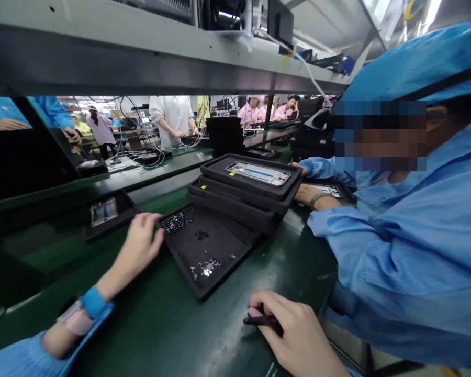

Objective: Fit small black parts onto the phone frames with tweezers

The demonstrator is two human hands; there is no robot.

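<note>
My left hand (141, 243) is at the left corner of a shallow black tray (223, 235), its fingers and thumb curled against the rim. Small dark parts (176, 222) lie heaped in the tray's far left corner. A few flat black pieces (201, 235) are in its middle, and small silvery parts (208, 267) are scattered near the front. Over the green bench to the right, my right hand (292, 330) is closed around slim black tweezers (255, 319), partly hidden by the fingers; their tips touch nothing I can make out.
Stacked black trays (235, 201) overlap the parts tray's back; the top one carries a phone frame (259, 173). Another tray with a metal frame (104, 212) lies left. A co-worker in blue (400, 230) sits close on the right. A shelf (160, 63) crosses overhead.
</note>
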